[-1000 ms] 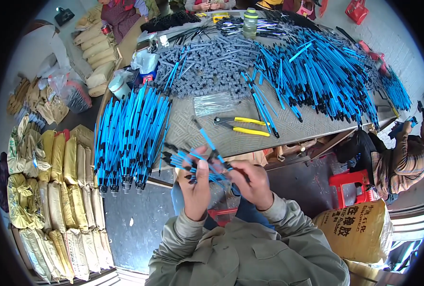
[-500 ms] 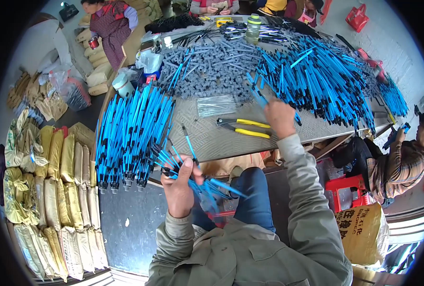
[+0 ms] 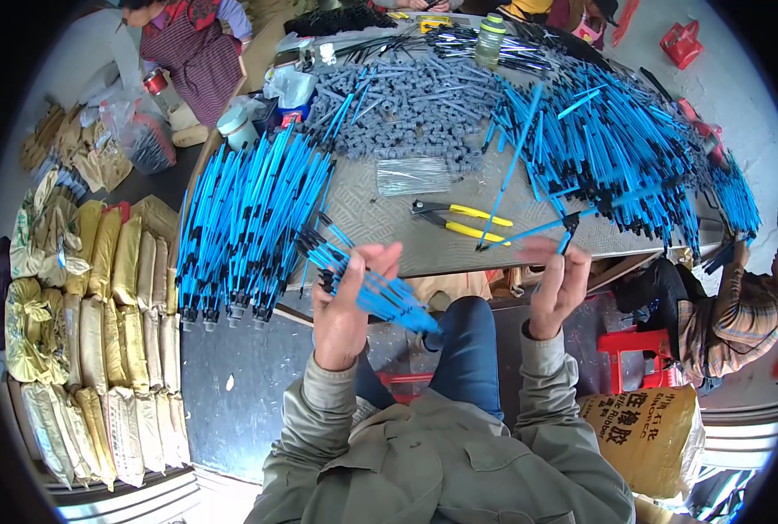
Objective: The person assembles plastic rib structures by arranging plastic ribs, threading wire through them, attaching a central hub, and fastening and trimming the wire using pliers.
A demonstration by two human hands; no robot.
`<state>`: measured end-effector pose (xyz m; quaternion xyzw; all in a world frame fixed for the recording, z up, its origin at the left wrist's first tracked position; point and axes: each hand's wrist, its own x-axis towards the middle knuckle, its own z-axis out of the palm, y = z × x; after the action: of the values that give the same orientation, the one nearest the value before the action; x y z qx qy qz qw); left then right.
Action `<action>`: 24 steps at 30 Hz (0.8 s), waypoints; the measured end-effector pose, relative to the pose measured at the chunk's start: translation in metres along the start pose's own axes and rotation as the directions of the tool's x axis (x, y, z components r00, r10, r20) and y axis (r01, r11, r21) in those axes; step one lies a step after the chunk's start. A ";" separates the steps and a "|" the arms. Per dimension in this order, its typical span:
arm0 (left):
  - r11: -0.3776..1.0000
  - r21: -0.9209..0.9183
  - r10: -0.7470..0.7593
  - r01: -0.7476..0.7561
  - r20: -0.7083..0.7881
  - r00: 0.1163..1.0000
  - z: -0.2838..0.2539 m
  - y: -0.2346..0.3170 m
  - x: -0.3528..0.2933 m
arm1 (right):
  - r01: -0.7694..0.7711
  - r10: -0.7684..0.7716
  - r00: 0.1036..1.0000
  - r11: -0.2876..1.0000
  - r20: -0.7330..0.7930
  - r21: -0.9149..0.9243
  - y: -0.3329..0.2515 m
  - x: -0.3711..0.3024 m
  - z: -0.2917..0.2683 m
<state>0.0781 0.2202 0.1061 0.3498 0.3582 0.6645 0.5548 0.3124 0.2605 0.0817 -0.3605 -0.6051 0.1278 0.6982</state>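
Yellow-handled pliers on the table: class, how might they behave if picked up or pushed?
The pliers would probably feel stiff and heavy for their size, since the dark head looks metal. They seem unlikely to roll, lying flat on the table with handles spread.

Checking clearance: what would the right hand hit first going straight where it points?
Probably the big pile of blue rods, beyond the blue-and-black piece in the right hand, if it clears the table edge; height is hard to judge.
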 end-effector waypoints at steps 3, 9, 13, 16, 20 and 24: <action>0.996 0.006 0.088 -0.088 -0.069 0.994 0.009 0.005 0.002 | -0.002 -0.008 0.996 0.994 0.093 0.105 -0.013 -0.017 0.000; 0.932 0.237 0.278 -0.273 0.014 0.961 0.024 0.023 -0.006 | -0.211 0.182 0.866 0.977 0.466 0.010 -0.054 -0.035 0.022; 0.980 -0.111 0.166 -0.166 -0.017 0.986 0.033 0.015 0.005 | -0.315 0.294 0.847 0.949 0.444 -0.028 -0.058 -0.037 0.028; 0.954 0.168 0.257 -0.248 -0.033 0.966 0.025 0.003 0.015 | -0.254 0.289 0.796 0.957 0.532 -0.140 -0.061 -0.024 0.029; 0.930 0.239 0.311 -0.279 -0.112 0.944 0.019 -0.001 0.029 | -0.219 0.266 0.703 0.963 0.659 -0.155 -0.044 -0.007 0.036; 0.979 0.090 0.195 -0.185 -0.122 0.973 0.002 0.013 0.039 | 0.132 -0.101 0.596 0.991 0.796 0.027 0.021 0.050 0.047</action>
<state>0.0682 0.2573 0.1211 0.3596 0.3843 0.7215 0.4499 0.2853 0.3221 0.1061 -0.2379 -0.8766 0.2184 0.3567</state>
